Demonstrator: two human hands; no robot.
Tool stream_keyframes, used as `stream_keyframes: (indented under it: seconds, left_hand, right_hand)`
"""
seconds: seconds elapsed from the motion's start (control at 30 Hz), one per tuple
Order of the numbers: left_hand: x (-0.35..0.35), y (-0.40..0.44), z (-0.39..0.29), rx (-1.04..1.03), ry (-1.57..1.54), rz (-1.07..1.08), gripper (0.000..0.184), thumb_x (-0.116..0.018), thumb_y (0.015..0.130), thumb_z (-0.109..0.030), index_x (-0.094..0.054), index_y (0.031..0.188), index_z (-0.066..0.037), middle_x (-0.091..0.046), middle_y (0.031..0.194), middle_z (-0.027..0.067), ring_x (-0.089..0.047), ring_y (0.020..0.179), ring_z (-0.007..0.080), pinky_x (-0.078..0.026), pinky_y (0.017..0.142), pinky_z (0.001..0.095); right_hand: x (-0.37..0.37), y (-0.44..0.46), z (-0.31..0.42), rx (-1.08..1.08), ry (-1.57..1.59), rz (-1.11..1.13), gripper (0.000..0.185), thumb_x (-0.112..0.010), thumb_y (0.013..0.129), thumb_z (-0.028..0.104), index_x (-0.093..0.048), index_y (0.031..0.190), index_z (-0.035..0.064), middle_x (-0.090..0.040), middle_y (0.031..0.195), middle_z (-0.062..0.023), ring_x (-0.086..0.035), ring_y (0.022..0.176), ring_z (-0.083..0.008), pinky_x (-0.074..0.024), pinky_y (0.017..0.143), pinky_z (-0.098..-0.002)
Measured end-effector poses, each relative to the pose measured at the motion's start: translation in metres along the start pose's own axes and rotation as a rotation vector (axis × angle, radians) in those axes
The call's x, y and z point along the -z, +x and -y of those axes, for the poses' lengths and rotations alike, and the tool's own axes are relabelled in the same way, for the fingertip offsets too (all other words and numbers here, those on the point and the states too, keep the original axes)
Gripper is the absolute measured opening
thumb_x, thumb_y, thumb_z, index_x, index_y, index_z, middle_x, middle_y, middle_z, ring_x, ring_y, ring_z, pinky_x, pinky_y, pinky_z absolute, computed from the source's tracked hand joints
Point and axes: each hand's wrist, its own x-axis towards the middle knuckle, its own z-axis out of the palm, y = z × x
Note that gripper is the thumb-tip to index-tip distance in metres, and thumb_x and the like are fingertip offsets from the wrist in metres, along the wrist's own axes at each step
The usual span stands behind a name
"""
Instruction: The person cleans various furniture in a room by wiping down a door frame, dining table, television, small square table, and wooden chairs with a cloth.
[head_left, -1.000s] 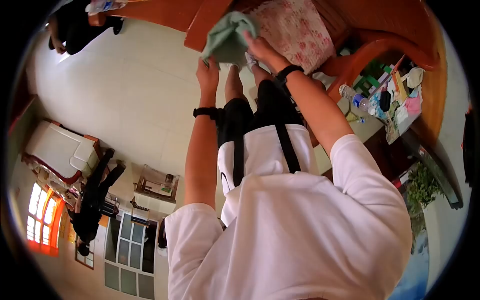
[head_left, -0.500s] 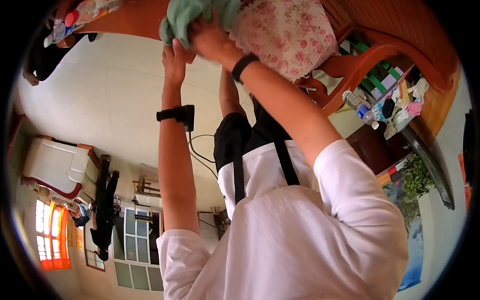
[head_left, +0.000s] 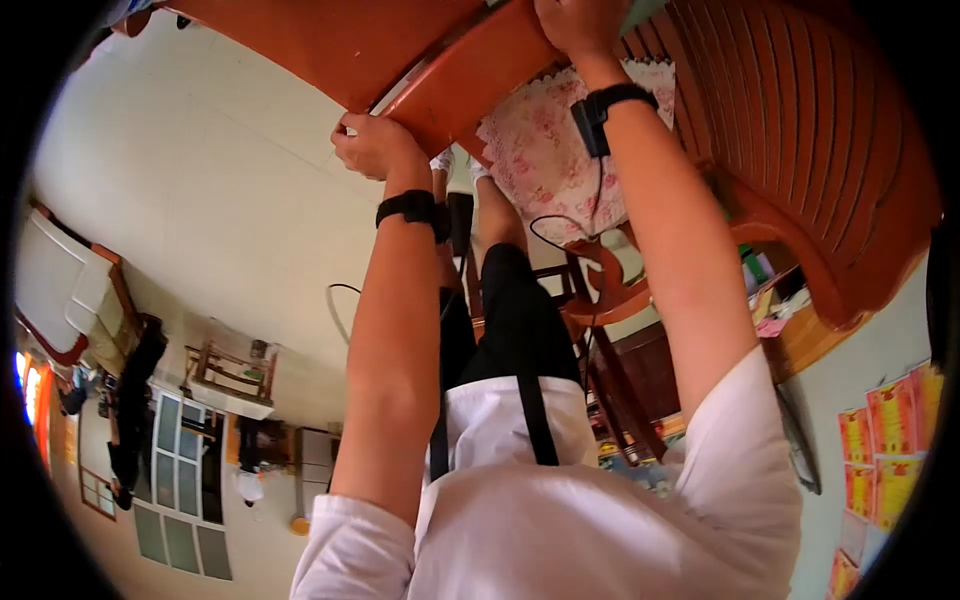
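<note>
My left hand [head_left: 378,147] has its fingers curled round the corner of a glossy reddish-brown wooden furniture panel [head_left: 440,90], beside a narrow gap between two boards. At the top edge of the picture is my right hand [head_left: 582,28], partly cut off, with closed fingers against the wood. A pale green cloth [head_left: 642,12] shows just beside it; the fingers seem bunched on it, though the top is out of frame. Below my right hand lies a pink floral cover [head_left: 545,150] with a scalloped edge. Both wrists wear black bands, with a cable near the right one.
Curved wooden slats [head_left: 800,120] and an armrest [head_left: 800,235] stand on the right. A dark wooden stool [head_left: 610,380] is near my legs. Further left, a person in black [head_left: 135,400] appears upside down near a white sofa [head_left: 65,275]. Red and yellow posters [head_left: 885,430] hang on the wall.
My left hand has left the green cloth and now grips the wooden corner. My right hand has moved right and upward with the cloth beside it. The whole view has shifted.
</note>
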Motion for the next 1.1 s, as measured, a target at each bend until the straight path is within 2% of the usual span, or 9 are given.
stream_keyframes:
  seconds: [0.13, 0.27, 0.5, 0.77, 0.87, 0.9, 0.97, 1.03, 1.1]
  left_hand:
    - [0.009, -0.012, -0.005, -0.065, 0.103, 0.029, 0.050, -0.039, 0.096, -0.037, -0.062, 0.118, 0.002, -0.063, 0.119, 0.0263, -0.061, 0.105, 0.0421, -0.049, 0.089, 0.0501]
    - [-0.004, 0.000, 0.000, -0.079, 0.134, -0.058, 0.040, -0.045, 0.096, -0.034, -0.065, 0.107, -0.001, -0.065, 0.109, 0.0178, -0.056, 0.110, 0.0361, -0.044, 0.093, 0.0485]
    - [0.000, 0.000, -0.001, -0.099, 0.175, -0.075, 0.035, -0.047, 0.093, -0.032, -0.066, 0.101, -0.004, -0.064, 0.107, 0.0155, -0.055, 0.110, 0.0341, -0.043, 0.094, 0.0472]
    - [-0.004, 0.006, 0.006, -0.107, 0.200, -0.088, 0.037, -0.048, 0.091, -0.035, -0.066, 0.102, -0.005, -0.064, 0.110, 0.0150, -0.054, 0.112, 0.0344, -0.042, 0.095, 0.0482]
    - [-0.001, 0.004, 0.004, -0.109, 0.162, -0.037, 0.038, -0.047, 0.091, -0.035, -0.066, 0.104, -0.005, -0.063, 0.114, 0.0151, -0.053, 0.114, 0.0343, -0.041, 0.097, 0.0475]
    - [0.001, 0.003, 0.004, -0.101, 0.175, -0.039, 0.038, -0.047, 0.091, -0.035, -0.066, 0.104, -0.005, -0.063, 0.114, 0.0151, -0.053, 0.114, 0.0343, -0.041, 0.097, 0.0475]
    - [0.000, 0.002, 0.000, -0.080, 0.150, -0.043, 0.038, -0.046, 0.091, -0.035, -0.065, 0.105, -0.005, -0.063, 0.116, 0.0152, -0.052, 0.116, 0.0342, -0.041, 0.099, 0.0465]
    - [0.001, 0.000, -0.002, -0.066, 0.154, -0.040, 0.039, -0.045, 0.092, -0.035, -0.065, 0.105, -0.005, -0.064, 0.114, 0.0150, -0.052, 0.116, 0.0339, -0.041, 0.100, 0.0460]
    - [0.000, 0.000, -0.001, -0.091, 0.181, -0.048, 0.039, -0.044, 0.092, -0.035, -0.065, 0.105, -0.005, -0.064, 0.113, 0.0161, -0.053, 0.115, 0.0345, -0.042, 0.097, 0.0468]
  right_hand:
    - [0.009, 0.001, 0.002, 0.168, -0.117, -0.127, 0.046, -0.069, 0.088, 0.034, -0.062, 0.118, -0.0009, -0.065, 0.113, -0.0199, -0.059, 0.106, -0.0368, -0.0439, 0.091, -0.0524]
    - [-0.007, 0.000, -0.008, 0.152, 0.023, -0.075, 0.051, -0.061, 0.088, 0.048, -0.067, 0.117, 0.0059, -0.055, 0.128, -0.0208, -0.045, 0.121, -0.0419, -0.0310, 0.093, -0.0681]
    - [-0.005, -0.041, 0.070, 0.021, -0.102, -0.026, 0.045, -0.067, 0.079, 0.047, -0.071, 0.097, 0.0061, -0.057, 0.123, -0.0195, -0.047, 0.109, -0.0420, -0.0335, 0.085, -0.0637]
    - [0.015, -0.079, 0.044, 0.465, 0.055, 0.321, 0.065, -0.066, 0.078, 0.053, -0.057, 0.125, 0.0088, -0.055, 0.124, -0.0202, -0.046, 0.117, -0.0435, -0.0297, 0.094, -0.0655]
    - [0.008, -0.034, -0.044, 0.423, 0.076, 0.173, 0.069, -0.068, 0.085, 0.052, -0.051, 0.129, 0.0023, -0.055, 0.130, -0.0206, -0.049, 0.121, -0.0393, -0.0350, 0.101, -0.0527]
    - [0.035, -0.010, -0.044, 0.120, 0.388, 0.394, 0.061, -0.066, 0.091, 0.047, -0.051, 0.127, 0.0000, -0.054, 0.131, -0.0207, -0.049, 0.122, -0.0390, -0.0369, 0.100, -0.0536]
    - [0.018, 0.009, -0.095, 0.274, 0.050, -0.057, 0.054, -0.067, 0.091, 0.042, -0.057, 0.117, -0.0036, -0.062, 0.116, -0.0212, -0.059, 0.105, -0.0399, -0.0446, 0.092, -0.0522]
    - [0.038, 0.019, -0.081, 0.453, 0.041, -0.094, 0.047, -0.067, 0.091, 0.042, -0.064, 0.106, -0.0029, -0.069, 0.098, -0.0202, -0.065, 0.089, -0.0403, -0.0503, 0.081, -0.0504]
    - [0.038, -0.001, -0.066, 0.010, 0.003, 0.047, 0.041, -0.068, 0.090, 0.041, -0.070, 0.093, -0.0007, -0.071, 0.085, -0.0177, -0.067, 0.078, -0.0402, -0.0527, 0.071, -0.0486]
